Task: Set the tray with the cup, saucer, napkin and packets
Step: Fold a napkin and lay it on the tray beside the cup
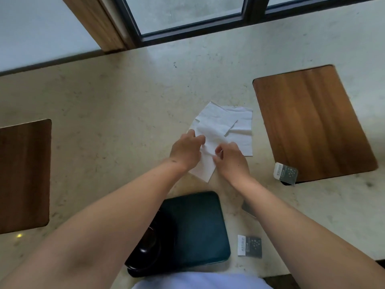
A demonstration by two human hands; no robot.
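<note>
left hand (186,150) curled, pinching napkin (225,130) | right hand (231,159) pinching it too | forearms extended over tray (200,224)

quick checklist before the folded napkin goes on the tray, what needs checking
1. Napkin folded: not ok, partly unfolded on the counter.
2. Grip: ok, left hand and right hand both pinch the paper.
3. Tray within reach: ok, dark tray right below the hands.
4. Free space on tray: ok, its right part is bare.
5. Cup and saucer on tray: cannot tell, a dark shape sits under the left forearm.
6. Packets on tray: not ok, one packet lies beside it, another packet near the wooden board.
</note>
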